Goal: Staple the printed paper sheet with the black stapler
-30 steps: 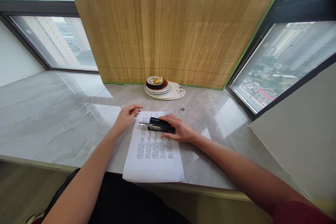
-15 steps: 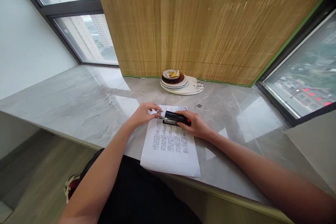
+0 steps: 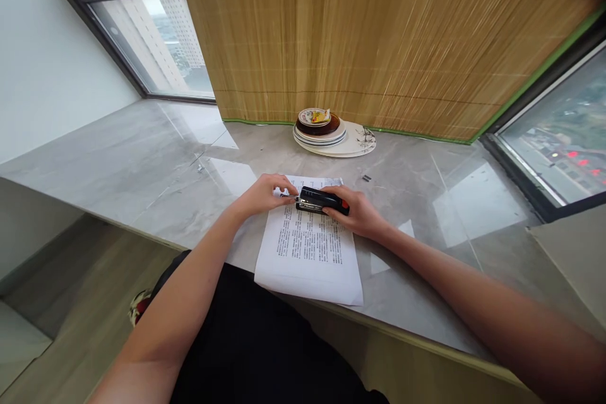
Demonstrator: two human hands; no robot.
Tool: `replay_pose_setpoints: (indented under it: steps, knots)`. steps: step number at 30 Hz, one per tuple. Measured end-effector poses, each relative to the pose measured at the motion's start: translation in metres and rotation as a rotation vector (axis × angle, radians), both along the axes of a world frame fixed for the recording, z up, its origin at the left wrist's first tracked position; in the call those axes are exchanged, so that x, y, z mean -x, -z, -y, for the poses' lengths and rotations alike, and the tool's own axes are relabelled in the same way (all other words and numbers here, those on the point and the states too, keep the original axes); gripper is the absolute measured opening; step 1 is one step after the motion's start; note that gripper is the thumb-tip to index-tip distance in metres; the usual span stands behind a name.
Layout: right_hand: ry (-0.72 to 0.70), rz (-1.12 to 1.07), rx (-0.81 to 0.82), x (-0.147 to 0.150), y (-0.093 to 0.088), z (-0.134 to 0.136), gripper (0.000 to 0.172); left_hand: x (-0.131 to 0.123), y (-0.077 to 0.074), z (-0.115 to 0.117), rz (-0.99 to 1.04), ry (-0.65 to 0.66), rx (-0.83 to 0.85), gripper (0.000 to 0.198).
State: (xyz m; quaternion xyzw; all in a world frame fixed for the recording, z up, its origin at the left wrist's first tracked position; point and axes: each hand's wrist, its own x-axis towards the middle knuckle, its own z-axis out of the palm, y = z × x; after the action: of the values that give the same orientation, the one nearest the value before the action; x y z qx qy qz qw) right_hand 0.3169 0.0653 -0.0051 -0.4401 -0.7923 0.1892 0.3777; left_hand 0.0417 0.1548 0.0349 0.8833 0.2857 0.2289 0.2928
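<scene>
A black stapler point(image 3: 324, 199) with a red mark at its rear lies over printed paper sheets point(image 3: 307, 278), its front end pointing left. My right hand point(image 3: 357, 209) is wrapped round its rear half. At the front end, the thumb and fingers of my left hand point(image 3: 266, 194) pinch a small silver metal piece point(image 3: 297, 198) that sticks out of the stapler. The fingertips partly cover this piece, so its full shape is hidden. The sheets lie flat under the stapler, with their near edge close to the counter's front edge.
Behind the paper stands a stack of plates point(image 3: 318, 132), with a yellow packet point(image 3: 322, 116) on top. Two small dark strips point(image 3: 366, 178) lie right of the sheets on the grey counter point(image 3: 118, 177). Small scraps point(image 3: 199, 168) lie at left. A bamboo blind point(image 3: 341, 31) hangs behind.
My left fingers have moved closer to the stapler's front, and less of the silver piece shows between them and the stapler. My right hand keeps its hold. The view has tilted down slightly.
</scene>
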Motion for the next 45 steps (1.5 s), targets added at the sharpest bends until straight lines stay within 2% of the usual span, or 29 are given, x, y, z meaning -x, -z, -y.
replay_pose_setpoints:
  steps: [5, 13, 19, 31, 45]
  knots:
    - [-0.003, 0.004, 0.005, 0.000, -0.002, 0.000, 0.037, -0.002, 0.002, 0.001, 0.046, 0.033, -0.027, 0.012]
    - [-0.010, -0.001, 0.001, 0.000, -0.003, 0.000, 0.035, -0.004, 0.003, 0.000, 0.008, 0.070, -0.052, 0.009]
    - [-0.006, 0.006, 0.010, -0.001, -0.002, 0.000, 0.035, -0.004, 0.003, 0.000, 0.001, -0.011, 0.023, 0.014]
    - [-0.005, 0.001, 0.023, -0.001, -0.003, 0.000, 0.035, -0.002, 0.005, -0.003, -0.020, -0.022, 0.114, 0.019]
    - [0.002, 0.002, 0.024, -0.002, -0.001, -0.001, 0.035, 0.016, -0.005, -0.009, -0.101, -0.063, 0.116, 0.021]
